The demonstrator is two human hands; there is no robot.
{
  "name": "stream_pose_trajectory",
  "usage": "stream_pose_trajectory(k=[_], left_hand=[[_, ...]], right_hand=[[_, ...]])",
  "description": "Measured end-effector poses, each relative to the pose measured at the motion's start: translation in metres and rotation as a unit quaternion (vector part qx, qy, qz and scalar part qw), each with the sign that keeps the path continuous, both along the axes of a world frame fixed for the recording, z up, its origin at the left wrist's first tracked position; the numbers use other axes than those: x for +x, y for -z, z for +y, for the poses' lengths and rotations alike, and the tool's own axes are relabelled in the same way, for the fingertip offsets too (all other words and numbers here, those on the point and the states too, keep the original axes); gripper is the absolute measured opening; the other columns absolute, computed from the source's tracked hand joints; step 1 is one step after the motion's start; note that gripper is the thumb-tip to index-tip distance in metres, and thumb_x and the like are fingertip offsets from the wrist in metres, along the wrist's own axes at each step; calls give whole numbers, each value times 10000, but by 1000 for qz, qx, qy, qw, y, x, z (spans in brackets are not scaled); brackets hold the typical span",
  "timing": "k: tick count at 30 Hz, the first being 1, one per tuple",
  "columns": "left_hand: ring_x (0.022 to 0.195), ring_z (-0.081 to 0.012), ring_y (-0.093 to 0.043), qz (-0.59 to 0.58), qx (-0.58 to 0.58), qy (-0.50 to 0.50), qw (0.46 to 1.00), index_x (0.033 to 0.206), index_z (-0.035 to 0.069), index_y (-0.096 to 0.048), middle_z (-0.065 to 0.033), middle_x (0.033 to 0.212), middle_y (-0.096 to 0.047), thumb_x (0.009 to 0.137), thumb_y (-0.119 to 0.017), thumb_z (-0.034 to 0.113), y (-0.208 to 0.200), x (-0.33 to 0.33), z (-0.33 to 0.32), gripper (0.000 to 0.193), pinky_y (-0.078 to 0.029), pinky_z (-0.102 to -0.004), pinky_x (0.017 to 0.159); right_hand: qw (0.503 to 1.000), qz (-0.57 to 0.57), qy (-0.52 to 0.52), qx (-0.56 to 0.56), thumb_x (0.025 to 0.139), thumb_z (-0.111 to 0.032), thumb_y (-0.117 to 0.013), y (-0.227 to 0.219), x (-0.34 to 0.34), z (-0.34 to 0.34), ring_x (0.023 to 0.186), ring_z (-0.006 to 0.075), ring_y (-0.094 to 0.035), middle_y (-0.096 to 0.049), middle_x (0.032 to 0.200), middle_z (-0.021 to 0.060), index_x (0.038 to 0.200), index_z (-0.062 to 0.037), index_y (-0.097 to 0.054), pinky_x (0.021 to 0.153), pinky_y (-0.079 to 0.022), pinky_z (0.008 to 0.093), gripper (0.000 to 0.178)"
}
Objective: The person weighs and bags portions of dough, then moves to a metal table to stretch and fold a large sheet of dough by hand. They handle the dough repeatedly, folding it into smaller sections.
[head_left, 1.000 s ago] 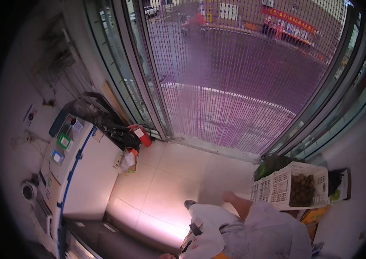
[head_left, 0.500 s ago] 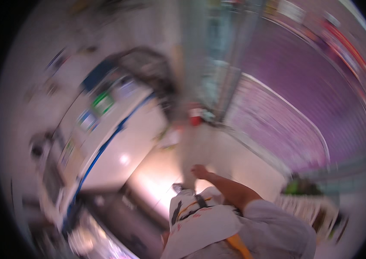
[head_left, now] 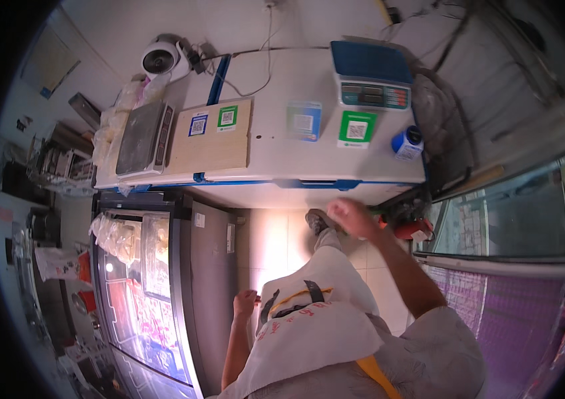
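Note:
My right hand [head_left: 354, 219] swings out ahead of my body, a little blurred, its fingers curled into a loose fist with nothing visible in it. It is over the floor just short of the white counter's [head_left: 276, 153] front edge. Lower and to the left, my left hand [head_left: 246, 303] hangs beside my white apron [head_left: 322, 339], fingers bent in and holding nothing that shows. The grey side of a glass-door cabinet [head_left: 216, 266] stands nearest to it. Neither hand touches anything that I can see.
On the counter are a blue-topped scale [head_left: 371, 73], a grey scale [head_left: 143, 139], a wooden board [head_left: 212, 136], code cards, a blue bottle [head_left: 407, 143] and a white camera [head_left: 164, 58]. A red object [head_left: 414, 230] lies by the glass case [head_left: 515, 219] at right.
My view has turned left, so the counter now lies straight ahead and closer. My left hand has come into sight, and my right arm has swung further forward. One foot is stepping out.

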State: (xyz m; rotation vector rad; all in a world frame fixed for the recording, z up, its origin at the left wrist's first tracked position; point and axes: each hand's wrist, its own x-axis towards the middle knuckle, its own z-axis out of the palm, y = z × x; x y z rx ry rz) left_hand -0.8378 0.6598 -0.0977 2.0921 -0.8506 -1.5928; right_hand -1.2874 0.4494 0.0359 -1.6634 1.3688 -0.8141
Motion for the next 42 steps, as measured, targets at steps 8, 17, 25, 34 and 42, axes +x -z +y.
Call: stream_pose_trajectory(k=[8,17,25,34,42], left_hand=[[727,-196,-763,-100,193,-127,968,1036,-47,-754,-131,868,-786,995,-653,128,-28,-8,79,206,-621,-327,651],[761,-210,-760,-172,209,-185,944,1037,-52,-752,-143,886,-776,1007,-667,135,-137,-124,-96,207,-627,-339,677],[767,-214,-765,-122,205,-300,924,1080,-57,-723,-140,889,-772,1015,-668,151,-120,-132,-84,224,-635,-336,698],[822,-216,-774,-122,216,-271,930,1122,-51,-718,-142,940,-778,1030,-649,168,-132,-156,-127,247,-633,-333,733],[842,-196,-781,-122,197,-313,921,1107,-20,-741,-118,956,-794,1023,-672,220,-94,-158,-88,263,-618,-329,743]], right_hand=[[985,108,-118,-66,1061,-71,-617,-96,-63,-319,1086,308,-714,-743,1162,132,1226,-59,-724,967,-558,375,198],[884,236,-384,123,961,-9,-723,-12,-50,-434,1379,364,-557,-603,1460,168,1514,-230,-563,1171,-480,457,616],[872,158,-440,-147,894,-192,-862,50,-54,-437,1249,382,-629,-632,1404,191,1523,-285,-532,1024,-557,561,716],[874,155,-459,-40,916,-281,-841,38,-36,-451,1267,379,-615,-631,1371,190,1549,-200,-535,1045,-541,497,708],[881,161,-442,59,960,-132,-727,20,-54,-458,1403,383,-518,-554,1511,189,1549,-118,-516,1185,-430,454,625]])
